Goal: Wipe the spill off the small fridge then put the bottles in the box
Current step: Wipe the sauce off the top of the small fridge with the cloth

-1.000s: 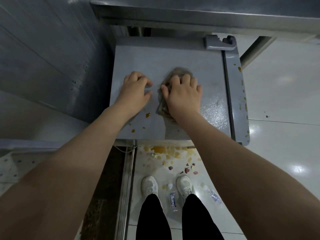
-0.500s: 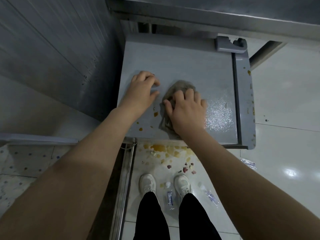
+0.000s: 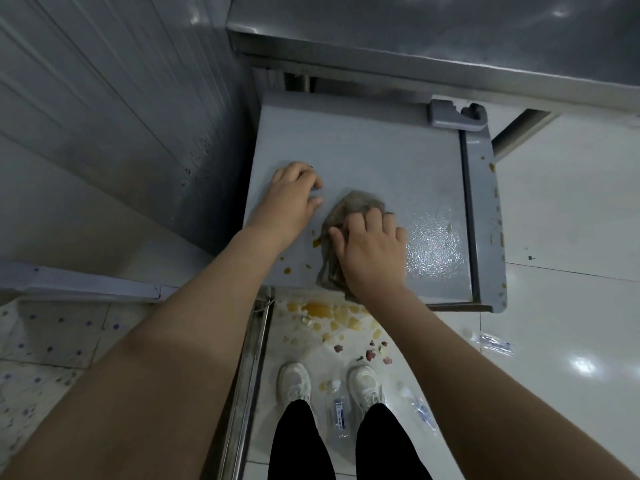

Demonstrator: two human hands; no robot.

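Note:
The small grey fridge's top (image 3: 374, 157) lies below me. My right hand (image 3: 372, 249) presses a crumpled brown-grey rag (image 3: 356, 206) flat against its front middle. My left hand (image 3: 292, 199) rests on the fridge top beside the rag, fingers curled, holding nothing. Orange spill drops (image 3: 317, 242) dot the front left of the top, and a wet sheen (image 3: 433, 244) shows at the right. Three clear plastic bottles lie on the floor: one (image 3: 339, 410) between my shoes, one (image 3: 420, 408) right of my right shoe, one (image 3: 493, 342) further right. No box is in view.
An orange puddle with food scraps (image 3: 332, 315) spreads over the white tiled floor in front of the fridge. A steel counter (image 3: 433, 39) overhangs the fridge at the back. A grey panelled wall (image 3: 104, 116) stands at left, and a metal rail (image 3: 247, 375) runs by my left shoe.
My right hand has dragged the rag toward the fridge's front edge. My left hand stays planted on the top. My view has shifted, bringing a third bottle into sight at right.

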